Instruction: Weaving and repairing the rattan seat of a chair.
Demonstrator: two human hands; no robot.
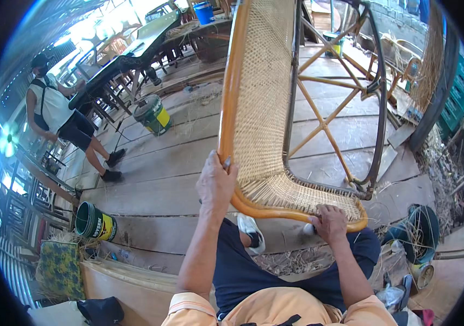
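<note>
A rattan chair (264,98) with a woven cane back and seat, a glossy orange-brown rim and a dark frame stands tilted in front of me. My left hand (216,185) is closed at the bend of the rim, with a small metal tip showing between thumb and forefinger; the rest of that tool is mostly hidden by the hand. Loose cane ends stick out along the weave near the bend. At the seat's end, my right hand (331,224) grips the rim, fingers over the woven edge.
Green buckets (153,115) with yellow labels stand on the plank floor (139,187). At left, a person (58,111) stands by a long table (128,60). A dark blue-green container (422,233) with fibre strands lies at right. A patterned cushion (60,270) sits lower left.
</note>
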